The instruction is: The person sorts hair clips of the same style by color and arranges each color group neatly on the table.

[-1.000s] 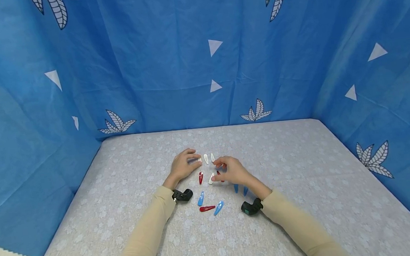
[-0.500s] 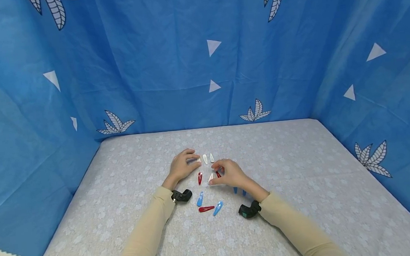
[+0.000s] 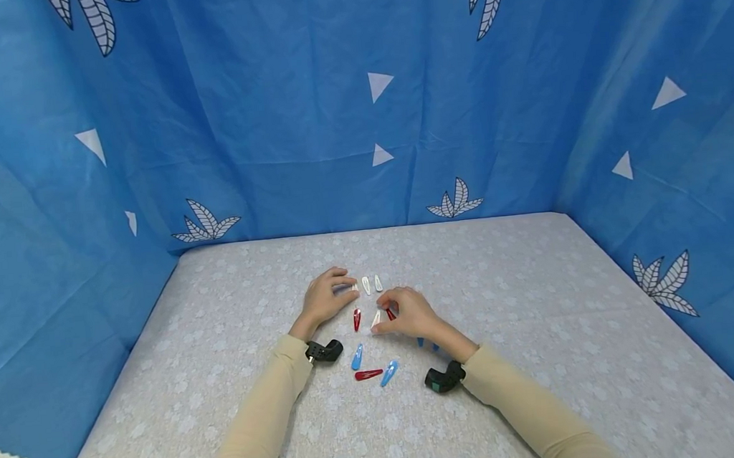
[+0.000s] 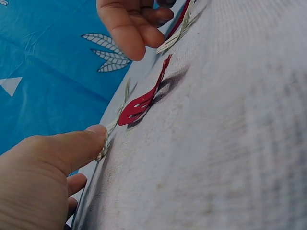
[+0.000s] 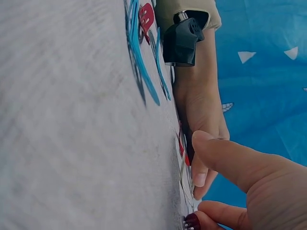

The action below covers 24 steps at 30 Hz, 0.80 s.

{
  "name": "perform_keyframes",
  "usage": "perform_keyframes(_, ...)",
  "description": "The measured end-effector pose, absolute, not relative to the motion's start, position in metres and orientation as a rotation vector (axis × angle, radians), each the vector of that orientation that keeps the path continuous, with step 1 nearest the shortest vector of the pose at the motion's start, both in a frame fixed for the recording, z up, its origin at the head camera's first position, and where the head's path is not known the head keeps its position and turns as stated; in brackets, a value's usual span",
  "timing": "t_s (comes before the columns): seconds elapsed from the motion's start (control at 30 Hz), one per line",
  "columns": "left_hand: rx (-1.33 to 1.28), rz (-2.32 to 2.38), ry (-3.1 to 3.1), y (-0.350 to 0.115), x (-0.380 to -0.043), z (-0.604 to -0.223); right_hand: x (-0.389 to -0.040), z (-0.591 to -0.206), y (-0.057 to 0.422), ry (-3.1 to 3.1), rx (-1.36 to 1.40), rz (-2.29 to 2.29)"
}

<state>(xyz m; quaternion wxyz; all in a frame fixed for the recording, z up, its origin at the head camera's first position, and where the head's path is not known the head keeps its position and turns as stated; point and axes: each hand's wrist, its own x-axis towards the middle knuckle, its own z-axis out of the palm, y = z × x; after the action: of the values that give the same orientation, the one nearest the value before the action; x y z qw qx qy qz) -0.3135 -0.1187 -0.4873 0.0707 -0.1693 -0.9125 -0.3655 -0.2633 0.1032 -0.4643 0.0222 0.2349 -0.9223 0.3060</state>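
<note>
My left hand (image 3: 330, 296) rests at the left end of a row of white snap hair clips, its thumb and index finger around the leftmost white clip (image 3: 355, 286), mostly covered by them. Beside it lie two more white clips (image 3: 366, 285). My right hand (image 3: 413, 315) is low over the table, thumb and index finger spread apart. Its thumb tip is at the lower end of another white clip (image 3: 376, 319), which lies tilted. A red hair clip (image 3: 358, 320) lies between the hands. Another red clip (image 3: 390, 314) shows partly under the right fingers.
Nearer the body lie two blue clips (image 3: 388, 372) and a red clip (image 3: 368, 375). Further blue clips (image 3: 435, 347) are partly hidden behind the right wrist. A patterned cloth covers the table (image 3: 507, 283), and blue curtains (image 3: 281, 121) hang around its back and sides.
My right hand has shifted slightly left and toward me, its thumb moving to the lower end of the tilted white clip. The left hand stays at its white clip.
</note>
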Motion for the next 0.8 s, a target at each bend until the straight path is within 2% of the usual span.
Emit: perform_keyframes(0.8, -0.504, -1.127, -2.740, -0.1188, -0.3121, -0.4864, -0.2614, -0.4666, 0.1012, -2.830, 0.772, 0.840)
